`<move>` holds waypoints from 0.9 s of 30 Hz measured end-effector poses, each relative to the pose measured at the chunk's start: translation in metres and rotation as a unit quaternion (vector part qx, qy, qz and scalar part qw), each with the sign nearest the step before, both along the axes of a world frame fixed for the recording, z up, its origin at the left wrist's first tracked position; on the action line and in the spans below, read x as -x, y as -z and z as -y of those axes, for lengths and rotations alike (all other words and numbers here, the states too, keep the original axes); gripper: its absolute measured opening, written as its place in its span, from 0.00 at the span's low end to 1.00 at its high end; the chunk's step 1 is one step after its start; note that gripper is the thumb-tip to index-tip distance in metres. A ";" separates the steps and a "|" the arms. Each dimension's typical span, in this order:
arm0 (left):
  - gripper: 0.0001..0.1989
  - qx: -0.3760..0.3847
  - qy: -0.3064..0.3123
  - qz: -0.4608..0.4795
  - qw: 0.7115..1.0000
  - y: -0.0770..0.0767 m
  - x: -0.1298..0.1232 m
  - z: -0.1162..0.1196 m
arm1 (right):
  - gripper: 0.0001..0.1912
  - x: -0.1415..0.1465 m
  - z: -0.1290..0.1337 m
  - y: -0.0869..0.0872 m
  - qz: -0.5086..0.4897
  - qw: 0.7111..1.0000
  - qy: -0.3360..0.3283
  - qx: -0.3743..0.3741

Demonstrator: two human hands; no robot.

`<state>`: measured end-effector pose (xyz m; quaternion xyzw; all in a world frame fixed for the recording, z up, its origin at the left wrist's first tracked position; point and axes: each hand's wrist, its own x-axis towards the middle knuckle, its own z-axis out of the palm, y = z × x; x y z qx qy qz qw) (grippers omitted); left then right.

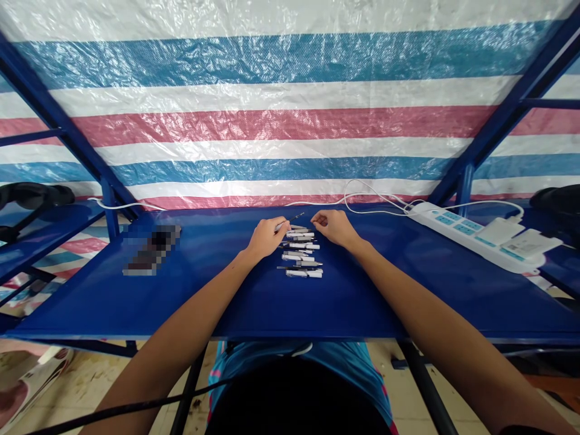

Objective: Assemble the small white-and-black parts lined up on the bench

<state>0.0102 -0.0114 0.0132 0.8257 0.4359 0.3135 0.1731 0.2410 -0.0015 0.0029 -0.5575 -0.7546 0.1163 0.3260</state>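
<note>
The fingers of the left hand (266,237) were closed around a slim pen (279,227), its thin dark end slanting out toward the right hand (334,227), whose thumb and fingertips were drawn nearly together; whether they pinched some small part, I could not tell. Just below and between the hands, white pens (312,273) and slim dark parts (281,267) lay crosswise in a loose column on the blue table (190,302). Farther right, a white power strip (423,211) held white adapters (528,244) in its sockets. A pixelated object (151,251) lay well to the left. A blue metal frame (40,90) rose at both sides, a striped plastic sheet (281,127) hung behind, and pale floor tiles (131,380) showed below.
</note>
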 end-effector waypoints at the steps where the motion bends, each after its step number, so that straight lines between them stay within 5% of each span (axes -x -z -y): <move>1: 0.18 -0.001 -0.001 -0.002 1.000 0.000 0.000 0.000 | 0.08 0.000 0.000 0.000 -0.015 1.000 -0.007 -0.010; 14: 0.17 -0.007 -0.009 -0.023 1.000 0.006 0.002 -0.004 | 0.05 0.006 0.005 0.000 -0.206 0.976 -0.064 -0.042; 27: 0.17 -0.018 0.016 -0.017 1.000 0.021 0.006 -0.014 | 0.09 0.010 0.012 -0.007 -0.216 0.972 -0.081 -0.043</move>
